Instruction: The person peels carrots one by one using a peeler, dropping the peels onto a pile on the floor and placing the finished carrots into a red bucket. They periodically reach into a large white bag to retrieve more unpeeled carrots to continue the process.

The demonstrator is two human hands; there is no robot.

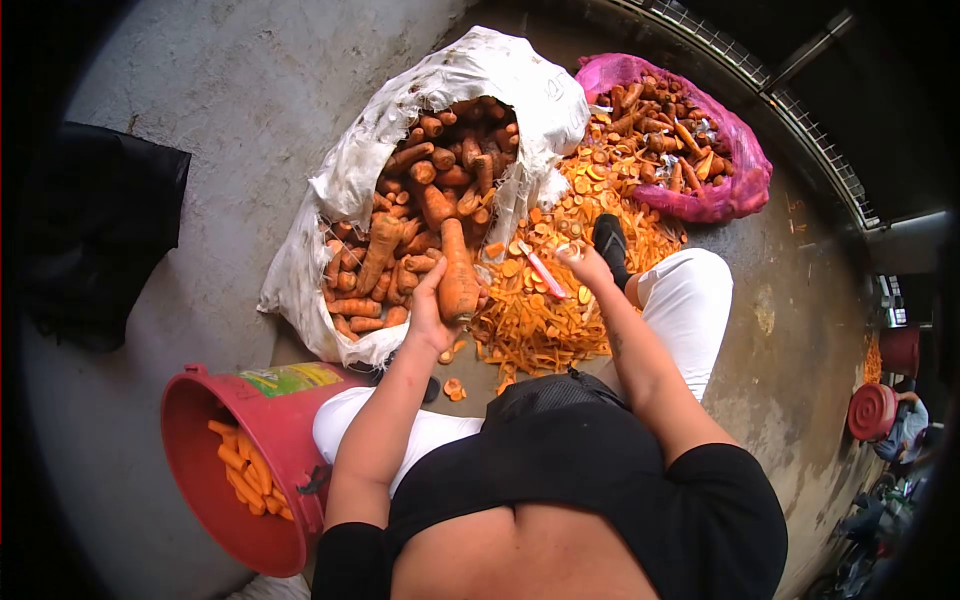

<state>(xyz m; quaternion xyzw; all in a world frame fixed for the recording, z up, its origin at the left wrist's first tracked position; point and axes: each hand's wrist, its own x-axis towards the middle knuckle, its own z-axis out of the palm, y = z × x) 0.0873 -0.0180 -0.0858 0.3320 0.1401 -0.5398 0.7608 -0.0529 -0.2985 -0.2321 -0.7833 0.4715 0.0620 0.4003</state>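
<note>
My left hand (432,312) is wrapped round a large unpeeled carrot (458,275), held upright with its thick end toward me, in front of the white sack (345,150). That sack lies on its side, its mouth full of unpeeled carrots (380,255). To the right, my right hand (588,266) hovers over a heap of carrot peelings and cut ends (540,325). Its fingers are curled in around something small and whitish that I cannot make out. Just left of those fingers, a slim pink-and-white tool (541,268) shows against the peelings.
A red bucket (300,410) lies tipped by my left leg, with peeled carrots (250,470) inside. Beyond the peelings sits a pink mesh sack (745,165) of carrots. My black shoe (610,248) rests against the heap. At far right, a person (905,425) is near a red tub (873,411).
</note>
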